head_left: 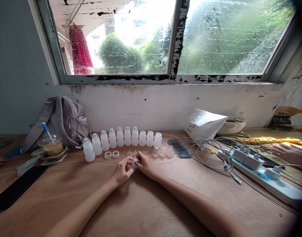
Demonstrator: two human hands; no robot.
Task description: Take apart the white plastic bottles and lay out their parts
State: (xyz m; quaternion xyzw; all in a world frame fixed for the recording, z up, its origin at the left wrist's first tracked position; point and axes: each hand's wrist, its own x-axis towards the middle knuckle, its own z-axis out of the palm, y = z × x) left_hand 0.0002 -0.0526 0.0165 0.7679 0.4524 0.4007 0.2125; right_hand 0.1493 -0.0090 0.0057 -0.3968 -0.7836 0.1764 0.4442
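Observation:
Between my two hands is a white bottle ring, partly hidden by the fingers. My left hand grips its left side with bent fingers, while my right hand pinches it from the right. Just beyond are two clear bottle nipples standing on the table. Two more white rings lie to the left of them. Clear dome caps sit to the right. Behind stands a curved row of frosted baby bottles; several on the left wear clear caps, and three open bottles stand at the right end.
At left are a grey backpack, an iced drink cup and a black phone-like slab. Tangled cables and a white power strip occupy the right, near a silvery bag. Another person's hand rests at far right.

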